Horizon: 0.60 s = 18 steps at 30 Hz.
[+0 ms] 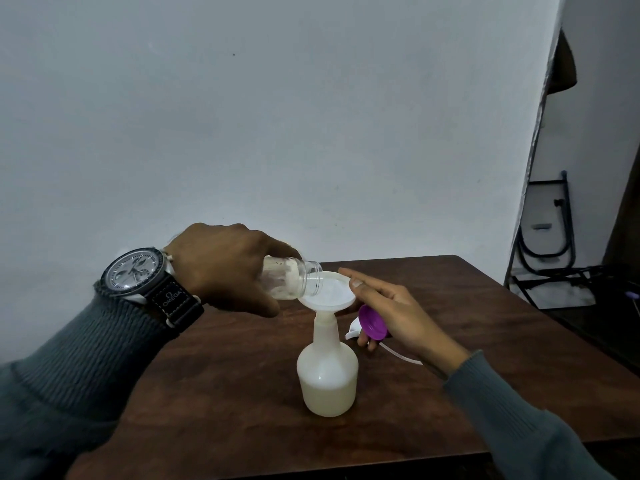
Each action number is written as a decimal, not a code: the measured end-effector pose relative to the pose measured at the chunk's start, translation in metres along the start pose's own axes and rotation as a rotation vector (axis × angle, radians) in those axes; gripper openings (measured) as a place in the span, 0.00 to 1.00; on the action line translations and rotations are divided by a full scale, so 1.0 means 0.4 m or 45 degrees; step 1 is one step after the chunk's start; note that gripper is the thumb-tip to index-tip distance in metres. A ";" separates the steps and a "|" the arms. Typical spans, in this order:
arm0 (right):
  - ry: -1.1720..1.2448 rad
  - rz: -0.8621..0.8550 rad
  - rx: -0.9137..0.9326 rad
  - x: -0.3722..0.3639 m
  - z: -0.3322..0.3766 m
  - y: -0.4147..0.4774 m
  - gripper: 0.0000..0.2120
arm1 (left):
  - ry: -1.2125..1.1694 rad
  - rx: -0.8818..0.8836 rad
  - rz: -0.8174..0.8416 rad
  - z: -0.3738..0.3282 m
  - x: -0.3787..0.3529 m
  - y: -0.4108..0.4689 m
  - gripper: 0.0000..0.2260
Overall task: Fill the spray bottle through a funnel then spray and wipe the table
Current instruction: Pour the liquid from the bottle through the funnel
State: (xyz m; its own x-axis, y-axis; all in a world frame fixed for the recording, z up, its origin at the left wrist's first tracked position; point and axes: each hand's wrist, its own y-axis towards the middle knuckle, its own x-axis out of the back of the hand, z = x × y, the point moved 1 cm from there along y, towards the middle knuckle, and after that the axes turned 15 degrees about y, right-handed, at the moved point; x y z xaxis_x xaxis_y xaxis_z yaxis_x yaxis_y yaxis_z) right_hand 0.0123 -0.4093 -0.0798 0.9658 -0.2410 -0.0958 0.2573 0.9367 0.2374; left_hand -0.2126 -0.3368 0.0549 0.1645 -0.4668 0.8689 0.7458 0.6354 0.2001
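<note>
Funnel, light, likely tippy atop spray bottle, is steadied at its rim by right hand clutching purple spray head; left hand grips tipped clear bottle.

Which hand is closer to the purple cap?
Right. The right hand holds the purple cap in its curled fingers. The left hand is across the funnel, tipping a clear bottle over it.
</note>
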 end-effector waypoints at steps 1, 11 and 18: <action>-0.001 -0.002 0.000 0.000 0.000 0.000 0.16 | 0.013 0.000 -0.010 -0.001 0.000 0.002 0.32; -0.016 -0.008 -0.005 -0.001 0.003 -0.001 0.17 | 0.285 0.002 -0.308 -0.026 -0.001 0.013 0.28; -0.025 -0.024 -0.004 -0.002 0.002 -0.007 0.18 | 0.340 -0.004 -0.424 -0.022 -0.026 0.023 0.31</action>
State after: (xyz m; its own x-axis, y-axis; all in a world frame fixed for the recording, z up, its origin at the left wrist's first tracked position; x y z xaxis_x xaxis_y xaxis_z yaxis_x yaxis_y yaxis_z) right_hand 0.0110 -0.4118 -0.0798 0.9613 -0.2633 -0.0814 0.2752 0.9329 0.2324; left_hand -0.2016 -0.3314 0.0437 0.0754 -0.7891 0.6096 0.7883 0.4216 0.4482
